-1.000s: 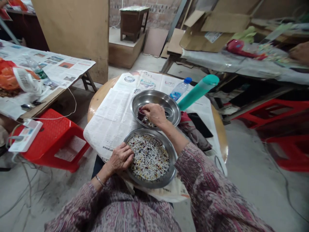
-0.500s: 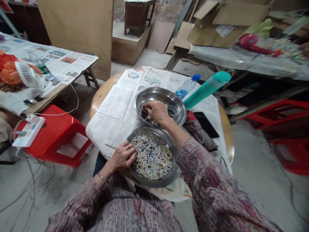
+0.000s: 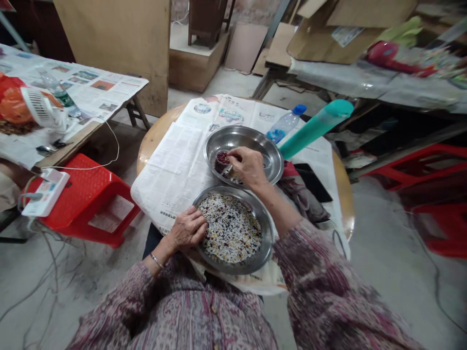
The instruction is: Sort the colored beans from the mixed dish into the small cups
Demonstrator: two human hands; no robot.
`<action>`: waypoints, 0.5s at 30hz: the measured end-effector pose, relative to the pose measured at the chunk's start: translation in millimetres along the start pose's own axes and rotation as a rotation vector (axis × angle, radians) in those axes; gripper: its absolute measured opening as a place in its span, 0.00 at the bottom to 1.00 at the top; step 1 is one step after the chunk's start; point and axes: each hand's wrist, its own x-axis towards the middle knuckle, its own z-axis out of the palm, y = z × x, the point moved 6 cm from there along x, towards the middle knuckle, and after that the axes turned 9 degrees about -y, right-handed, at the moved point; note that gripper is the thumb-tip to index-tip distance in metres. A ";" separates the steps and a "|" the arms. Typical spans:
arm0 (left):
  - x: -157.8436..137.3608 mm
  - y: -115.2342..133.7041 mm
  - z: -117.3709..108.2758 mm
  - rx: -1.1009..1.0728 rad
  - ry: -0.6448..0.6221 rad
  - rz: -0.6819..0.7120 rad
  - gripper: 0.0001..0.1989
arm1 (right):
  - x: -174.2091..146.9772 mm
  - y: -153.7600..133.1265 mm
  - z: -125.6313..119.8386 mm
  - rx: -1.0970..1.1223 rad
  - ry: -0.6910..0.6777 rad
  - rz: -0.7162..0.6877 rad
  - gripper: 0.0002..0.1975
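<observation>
A wide metal bowl [image 3: 267, 250] in front of me holds a mix of white grains with dark, red and yellow bits [image 3: 229, 228]. My left hand [image 3: 187, 228] rests at its left side, fingers curled together over the rim and partly hidden. Behind it stands a second metal bowl [image 3: 237, 133]. Over that one reaches my right hand [image 3: 248, 166], fingers pinched together beside a small cup of red beans [image 3: 223, 157]. What lies between these fingertips is hidden. Other small containers in the back bowl are partly covered by the hand.
Newspaper [image 3: 171, 160] covers the round table. A blue-capped bottle [image 3: 286, 125], a green tube [image 3: 317, 127], a cloth [image 3: 301, 197] and a dark flat phone-like object [image 3: 314, 182] lie at right. A red stool [image 3: 87, 194] with a power strip [image 3: 45, 192] stands left.
My right hand has shifted slightly right from the cup, so the red beans show. My left hand stays at the front bowl's rim. The view has tilted slightly.
</observation>
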 end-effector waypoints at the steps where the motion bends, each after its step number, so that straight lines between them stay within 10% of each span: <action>1: 0.0 0.5 0.4 0.006 0.000 0.010 0.18 | -15.4 -4.8 -4.5 0.044 0.008 -0.027 0.09; 10: -1.3 -1.1 -1.2 -0.030 0.066 -0.018 0.14 | -200.1 -61.1 58.6 0.008 -0.553 -0.389 0.07; 15: -0.7 0.1 -2.2 -0.016 0.042 -0.023 0.13 | -197.0 -49.4 72.1 -0.193 -0.485 -0.355 0.09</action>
